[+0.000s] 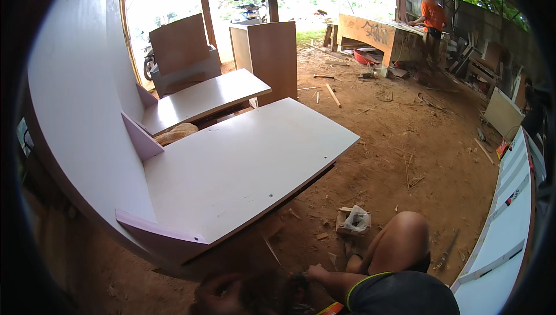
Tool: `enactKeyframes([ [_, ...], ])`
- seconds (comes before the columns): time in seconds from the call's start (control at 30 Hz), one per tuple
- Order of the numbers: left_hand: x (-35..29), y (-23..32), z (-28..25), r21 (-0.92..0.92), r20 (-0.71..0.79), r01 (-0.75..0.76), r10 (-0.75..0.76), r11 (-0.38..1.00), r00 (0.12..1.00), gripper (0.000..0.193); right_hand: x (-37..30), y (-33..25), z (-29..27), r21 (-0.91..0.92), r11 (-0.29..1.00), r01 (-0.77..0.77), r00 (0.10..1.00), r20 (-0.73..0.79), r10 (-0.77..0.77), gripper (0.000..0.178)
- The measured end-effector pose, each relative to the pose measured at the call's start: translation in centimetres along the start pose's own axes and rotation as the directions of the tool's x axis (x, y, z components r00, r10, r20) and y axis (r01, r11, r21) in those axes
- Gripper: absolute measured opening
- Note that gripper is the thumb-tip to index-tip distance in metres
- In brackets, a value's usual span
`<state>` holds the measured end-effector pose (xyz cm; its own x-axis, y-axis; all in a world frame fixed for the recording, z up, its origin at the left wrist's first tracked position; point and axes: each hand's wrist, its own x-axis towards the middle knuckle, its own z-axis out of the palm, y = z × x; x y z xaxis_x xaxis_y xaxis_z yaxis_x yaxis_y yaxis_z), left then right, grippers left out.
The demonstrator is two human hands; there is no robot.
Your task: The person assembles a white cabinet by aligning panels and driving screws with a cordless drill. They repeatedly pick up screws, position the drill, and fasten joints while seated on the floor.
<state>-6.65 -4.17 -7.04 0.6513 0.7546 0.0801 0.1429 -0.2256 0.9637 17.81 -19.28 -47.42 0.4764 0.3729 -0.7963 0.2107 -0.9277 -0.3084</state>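
Low at the bottom edge, my right hand (315,272) comes from a dark sleeve with yellow-green trim. Its fingers are closed round a dark object (298,283), mostly in shadow, whose kind I cannot make out. Left of it, a dark, blurred shape that seems to be my left hand (223,295) is close to the lower edge; its fingers are smeared. Above both hands juts a white panel (249,164) with small dark holes along its near edge. It meets a tall white board (81,83) at the left, with lilac strips (156,231) at the joint.
My bent knee (405,231) is at the right, near a small box with a plastic bag (356,220). A second white panel (208,98) and a brown cabinet (272,60) stand beyond. White-faced boards (498,245) lie at right. A person in orange (432,17) works at a far bench (368,31).
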Motion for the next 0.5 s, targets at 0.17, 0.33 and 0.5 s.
enactKeyframes([
  [0.17,0.7,-1.2,-0.2,0.069,-0.067,-0.028,0.033,0.997,0.997,0.013,-1.6,-1.8,-3.3,-0.37,0.901,0.225,0.952,0.282,-0.122,0.08],
  [0.33,0.8,-1.3,-0.2,0.062,-0.021,0.04,-0.038,0.997,0.999,0.009,-2.0,-1.0,-0.1,-0.421,0.882,0.213,0.977,0.092,-0.192,0.087],
  [0.5,0.5,-0.3,0.1,0.114,-0.077,-0.031,0.04,0.993,0.996,0.017,1.8,1.0,0.2,-0.247,0.942,0.227,0.968,0.164,-0.191,0.097],
])
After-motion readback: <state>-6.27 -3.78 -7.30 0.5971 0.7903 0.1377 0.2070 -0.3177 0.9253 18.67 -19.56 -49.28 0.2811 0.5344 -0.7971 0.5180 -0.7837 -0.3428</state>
